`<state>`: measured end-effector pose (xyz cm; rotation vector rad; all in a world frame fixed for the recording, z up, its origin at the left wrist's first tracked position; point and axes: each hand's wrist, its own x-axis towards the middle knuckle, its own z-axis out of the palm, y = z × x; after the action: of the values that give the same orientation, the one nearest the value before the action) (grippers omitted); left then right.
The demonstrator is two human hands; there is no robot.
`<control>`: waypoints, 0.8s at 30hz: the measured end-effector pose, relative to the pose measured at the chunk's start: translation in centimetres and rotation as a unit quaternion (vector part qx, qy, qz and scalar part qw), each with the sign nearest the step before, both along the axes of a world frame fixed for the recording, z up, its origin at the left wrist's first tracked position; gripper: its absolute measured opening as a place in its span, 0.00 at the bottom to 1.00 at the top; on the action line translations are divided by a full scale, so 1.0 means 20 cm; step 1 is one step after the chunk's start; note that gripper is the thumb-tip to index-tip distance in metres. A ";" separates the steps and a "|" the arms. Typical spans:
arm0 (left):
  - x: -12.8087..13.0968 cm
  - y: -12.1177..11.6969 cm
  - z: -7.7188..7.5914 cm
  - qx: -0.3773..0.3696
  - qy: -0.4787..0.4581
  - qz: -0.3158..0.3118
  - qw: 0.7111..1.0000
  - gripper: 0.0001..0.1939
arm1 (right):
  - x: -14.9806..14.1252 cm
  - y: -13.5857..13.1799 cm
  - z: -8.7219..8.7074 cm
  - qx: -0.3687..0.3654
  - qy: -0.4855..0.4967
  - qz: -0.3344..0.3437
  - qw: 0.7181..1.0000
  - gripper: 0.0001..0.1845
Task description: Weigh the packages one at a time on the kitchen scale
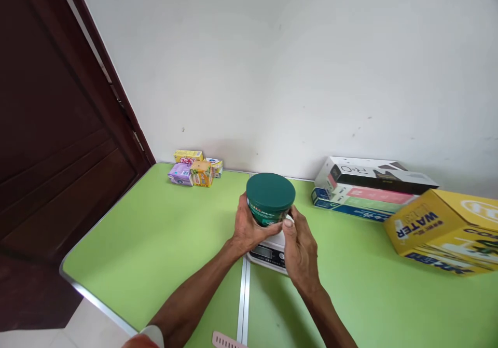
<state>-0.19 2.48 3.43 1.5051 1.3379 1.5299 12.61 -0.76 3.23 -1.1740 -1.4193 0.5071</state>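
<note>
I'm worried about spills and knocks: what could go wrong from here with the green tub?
The green tub could slip if either the left hand or the right hand loosens, since both grip its sides. The white scale might get knocked, as the hands are so close to it. The tub also partly covers the scale, so an off-centre placement could go unnoticed.

Dark green tub [271, 195], white scale [276, 239] with black panel [268, 254], lime-green tabletop [175, 223], lilac carton [181, 174], yellow box [443, 234] with dark lettering, dark brown door [58, 130], pale grey wall [249, 68]
</note>
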 end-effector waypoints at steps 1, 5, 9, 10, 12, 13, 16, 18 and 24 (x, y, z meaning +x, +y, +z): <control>-0.05 -0.01 0.02 0.015 -0.009 0.006 1.000 0.48 | -0.04 0.00 0.02 0.003 -0.006 0.020 1.000 0.32; -0.34 -0.04 0.05 0.041 0.002 0.072 0.997 0.43 | -0.31 0.06 0.06 -0.028 0.025 0.107 0.994 0.34; -0.70 -0.04 -0.02 0.018 0.045 0.184 0.982 0.41 | -0.69 0.14 0.01 -0.081 0.063 0.212 0.972 0.42; -0.79 -0.04 -0.04 0.012 0.050 0.208 0.977 0.41 | -0.78 0.16 0.00 -0.093 0.063 0.240 0.964 0.44; -0.95 -0.03 -0.09 -0.008 0.055 0.255 0.965 0.40 | -0.94 0.18 -0.04 -0.126 0.055 0.288 0.948 0.49; -1.02 -0.02 -0.11 -0.019 0.057 0.278 0.959 0.39 | -1.01 0.20 -0.05 -0.146 0.046 0.310 0.938 0.51; -1.20 0.03 -0.14 -0.041 0.065 0.333 0.940 0.37 | -1.19 0.24 -0.08 -0.192 0.014 0.364 0.911 0.59; -1.29 0.07 -0.15 -0.039 0.067 0.352 0.933 0.37 | -1.28 0.28 -0.09 -0.198 0.000 0.382 0.903 0.61; -1.43 0.23 -0.18 -0.009 0.074 0.364 0.928 0.36 | -1.42 0.42 -0.11 -0.194 -0.012 0.388 0.901 0.59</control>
<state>-28.77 7.08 -0.10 1.1744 2.1561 1.8369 -15.74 7.55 1.08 -0.8654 -1.8455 1.3879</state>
